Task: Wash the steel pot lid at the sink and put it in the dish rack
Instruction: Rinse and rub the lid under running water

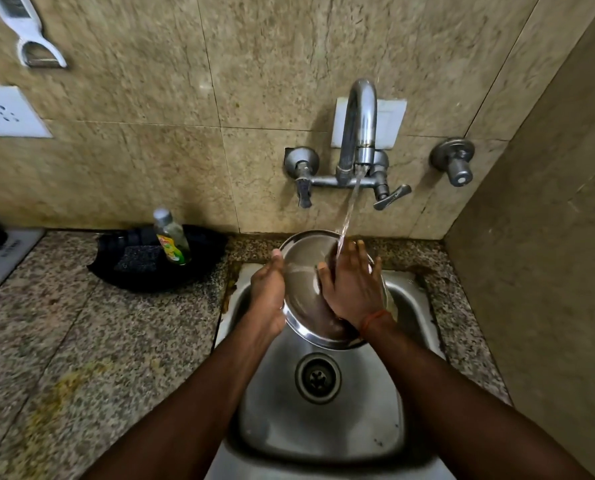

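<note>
Left hand (267,292) grips the steel pot lid (304,282) rim; flat open right hand (353,289) should rub every wetted area under the tap (360,126) stream.

Steel pot lid (304,271): plain silver-grey, with dark brownish reflections near its lower edge. Sink (324,420): same dull silver-grey, with a darker ring at the drain (318,378). Tap (358,133): grey metal, set against a white plate (391,123). Wall tiles (150,98): mottled beige-tan, thin dark joints. Counter (64,341): speckled granite in grey, black and pinkish flecks, with a yellowish stain near left. Bottle (172,239): clear, yellow-green label with a red mark, grey cap. Tray (206,251) under it: black. Thread on the right wrist (375,318): orange-red. Socket plate (8,110), far left: white.
</note>
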